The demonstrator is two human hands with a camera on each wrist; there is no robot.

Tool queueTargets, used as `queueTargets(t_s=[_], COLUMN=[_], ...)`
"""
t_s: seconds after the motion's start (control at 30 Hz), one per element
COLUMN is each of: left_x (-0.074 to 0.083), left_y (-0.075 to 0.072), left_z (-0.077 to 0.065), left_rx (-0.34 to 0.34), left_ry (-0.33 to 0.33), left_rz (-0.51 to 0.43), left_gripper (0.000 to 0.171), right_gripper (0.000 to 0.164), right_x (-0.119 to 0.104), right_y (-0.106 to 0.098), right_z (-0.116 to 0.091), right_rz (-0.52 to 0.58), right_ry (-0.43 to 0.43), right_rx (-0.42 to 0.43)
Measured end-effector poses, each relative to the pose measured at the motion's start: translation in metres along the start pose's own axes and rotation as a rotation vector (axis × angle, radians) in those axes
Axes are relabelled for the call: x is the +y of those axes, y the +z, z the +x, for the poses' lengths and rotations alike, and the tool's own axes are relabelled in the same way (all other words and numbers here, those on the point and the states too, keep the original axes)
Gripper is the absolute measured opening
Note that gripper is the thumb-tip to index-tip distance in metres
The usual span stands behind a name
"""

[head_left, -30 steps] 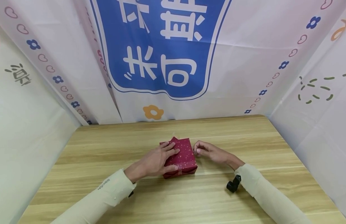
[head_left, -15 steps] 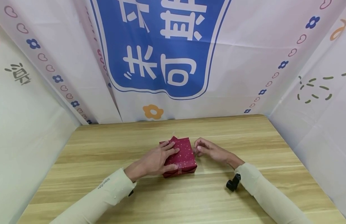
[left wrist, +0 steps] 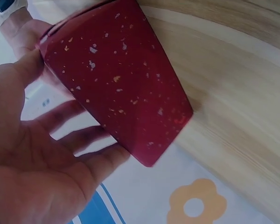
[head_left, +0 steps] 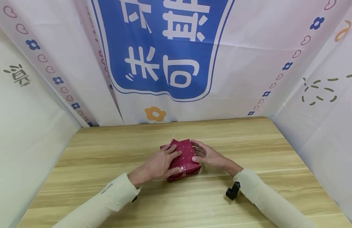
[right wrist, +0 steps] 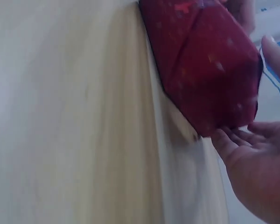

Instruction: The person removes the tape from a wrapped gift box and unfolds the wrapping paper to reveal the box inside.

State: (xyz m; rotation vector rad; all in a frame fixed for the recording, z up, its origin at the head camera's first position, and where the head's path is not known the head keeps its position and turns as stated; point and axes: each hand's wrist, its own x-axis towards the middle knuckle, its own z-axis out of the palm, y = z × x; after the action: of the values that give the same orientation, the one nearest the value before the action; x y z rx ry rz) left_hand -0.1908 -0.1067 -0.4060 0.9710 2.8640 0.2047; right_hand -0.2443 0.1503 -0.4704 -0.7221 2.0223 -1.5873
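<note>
A small box wrapped in dark red speckled paper [head_left: 185,154] rests on the wooden table. My left hand [head_left: 158,162] lies over its left part, fingers spread and fairly straight on the top, thumb along the near edge. At the right end, my right hand [head_left: 208,155] holds the box, thumb at the top edge and fingers around the far right corner. Folded paper shows on the box's end [right wrist: 219,70] in the right wrist view. A pointed paper flap [head_left: 174,141] sticks out at the far edge. Clear tape [head_left: 183,171] shines on the near side.
The wood-grain table [head_left: 113,142] extends around the box on every side. A white printed cloth [head_left: 238,79] with a blue sign hangs behind its far edge, and more cloth hangs at left and right. Black wrist camera mounts [head_left: 232,191] hang below the cuffs.
My right hand, earlier with fingers bunched beside the box's right side, has spread and moved left onto that end. The box has turned slightly, its far edge shifting left. My left hand stays on top.
</note>
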Motion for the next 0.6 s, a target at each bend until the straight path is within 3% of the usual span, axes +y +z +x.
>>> queueTargets(t_s=[0.17, 0.3, 0.6], left_x=[0.009, 0.011, -0.008], left_y=[0.002, -0.001, -0.016], left_z=[0.000, -0.001, 0.001], left_rx=[0.028, 0.034, -0.057], left_ry=[-0.056, -0.044, 0.070], left_rz=[0.087, 0.176, 0.095], left_gripper=[0.071, 0.071, 0.060], right_gripper=[0.077, 0.071, 0.065], right_x=[0.000, 0.001, 0.000], right_y=[0.007, 0.007, 0.002], right_z=[0.003, 0.005, 0.007], right_rz=[-0.026, -0.024, -0.001], right_ry=[0.049, 0.109, 0.138], right_rx=[0.042, 0.075, 0.053])
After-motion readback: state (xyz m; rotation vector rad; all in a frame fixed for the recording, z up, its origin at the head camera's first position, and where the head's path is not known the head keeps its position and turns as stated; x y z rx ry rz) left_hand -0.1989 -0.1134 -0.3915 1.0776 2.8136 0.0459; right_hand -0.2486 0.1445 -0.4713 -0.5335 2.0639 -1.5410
